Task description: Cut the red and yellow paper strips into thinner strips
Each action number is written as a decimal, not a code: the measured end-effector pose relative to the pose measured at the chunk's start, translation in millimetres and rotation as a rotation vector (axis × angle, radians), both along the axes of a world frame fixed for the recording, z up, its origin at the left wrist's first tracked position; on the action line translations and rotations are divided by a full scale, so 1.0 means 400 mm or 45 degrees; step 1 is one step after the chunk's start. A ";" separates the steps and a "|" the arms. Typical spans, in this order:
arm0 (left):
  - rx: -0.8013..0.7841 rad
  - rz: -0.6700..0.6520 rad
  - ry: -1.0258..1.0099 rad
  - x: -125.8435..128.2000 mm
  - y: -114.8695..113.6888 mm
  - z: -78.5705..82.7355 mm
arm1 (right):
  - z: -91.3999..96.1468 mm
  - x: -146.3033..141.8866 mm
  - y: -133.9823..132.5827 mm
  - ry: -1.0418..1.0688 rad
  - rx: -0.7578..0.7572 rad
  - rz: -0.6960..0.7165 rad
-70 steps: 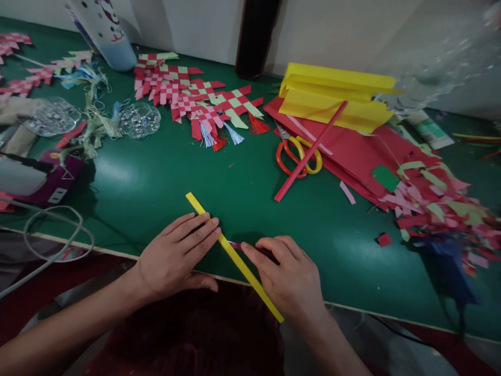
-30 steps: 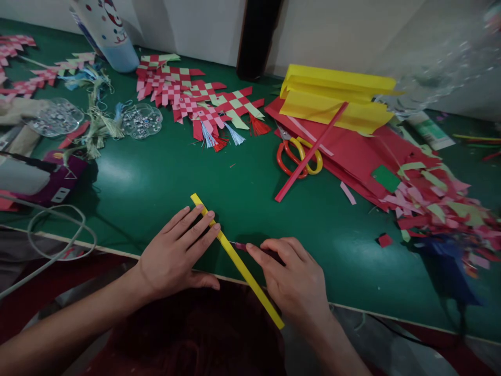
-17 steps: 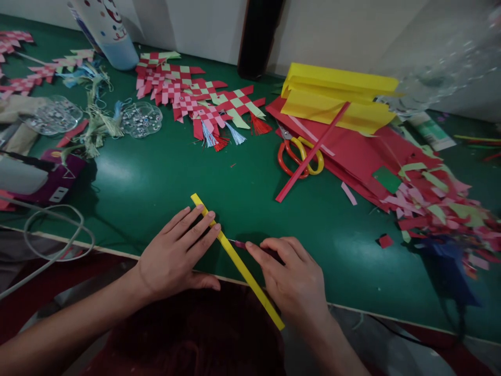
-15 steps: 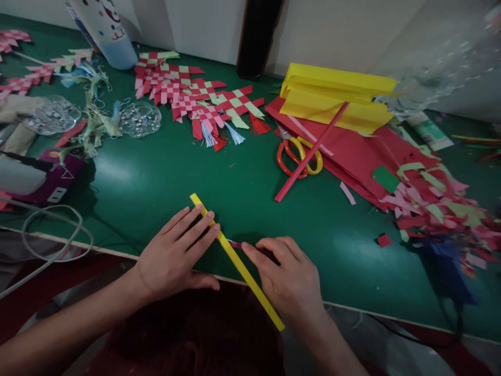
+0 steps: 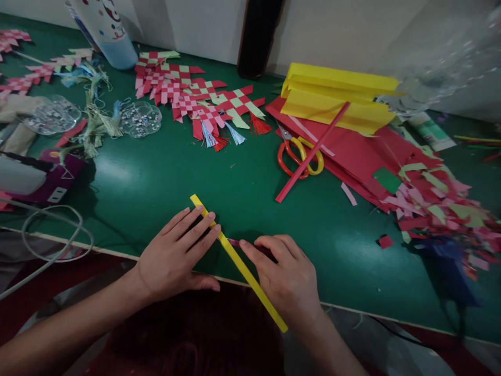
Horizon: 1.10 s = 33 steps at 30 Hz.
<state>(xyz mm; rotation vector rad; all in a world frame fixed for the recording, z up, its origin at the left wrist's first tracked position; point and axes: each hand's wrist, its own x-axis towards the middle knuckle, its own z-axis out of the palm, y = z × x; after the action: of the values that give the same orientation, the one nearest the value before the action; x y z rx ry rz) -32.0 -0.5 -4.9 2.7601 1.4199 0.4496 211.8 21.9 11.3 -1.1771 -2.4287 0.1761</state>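
Note:
A long yellow paper strip (image 5: 250,278) lies slantwise across the near edge of the green table (image 5: 164,177). My left hand (image 5: 176,256) lies flat with fingers stretched out, pressing the strip's upper part down. My right hand (image 5: 284,277) is curled round a thin dark pink tool (image 5: 234,242) whose tip touches the strip's right edge just below my left fingertips. Most of the tool is hidden under my fingers.
Orange and yellow scissors (image 5: 298,153) and a red strip (image 5: 311,152) lie beyond my hands. Yellow paper (image 5: 336,96) rests on red sheets with scraps (image 5: 434,198) at right. Woven red paper pieces (image 5: 195,99), bead trays (image 5: 140,119), a cable (image 5: 55,240) and a purple device (image 5: 50,180) at left.
My right hand and the tool's tip have slid back and forth a little along the strip, ending slightly up towards my left fingertips. My left hand stays put.

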 end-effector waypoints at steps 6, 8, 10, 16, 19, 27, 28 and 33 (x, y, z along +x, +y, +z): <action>-0.015 0.011 -0.031 0.000 -0.001 -0.001 | 0.000 0.009 0.003 0.009 0.013 -0.050; -0.017 0.017 -0.035 0.000 -0.002 -0.002 | 0.001 0.007 0.004 0.007 0.018 -0.037; -0.011 0.015 -0.032 0.001 -0.002 -0.002 | 0.000 0.001 0.005 -0.004 0.012 -0.016; -0.001 -0.006 -0.004 -0.001 0.000 0.000 | 0.002 -0.015 0.008 -0.008 -0.020 -0.003; 0.015 -0.023 -0.019 -0.003 -0.002 0.002 | 0.008 -0.007 0.004 -0.002 -0.037 0.002; 0.045 0.041 -0.033 0.002 -0.005 0.002 | 0.010 0.005 -0.012 -0.004 -0.043 -0.016; 0.048 0.043 -0.031 0.003 -0.005 0.002 | 0.009 0.005 -0.011 -0.006 -0.037 -0.015; 0.071 0.016 -0.028 0.001 -0.002 0.001 | 0.007 0.016 -0.006 0.012 -0.032 -0.011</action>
<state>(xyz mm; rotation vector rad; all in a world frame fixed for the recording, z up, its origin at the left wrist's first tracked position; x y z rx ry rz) -31.4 -1.4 -4.3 2.7811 1.4423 0.5263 218.2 19.4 14.0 -1.1951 -2.4192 0.2103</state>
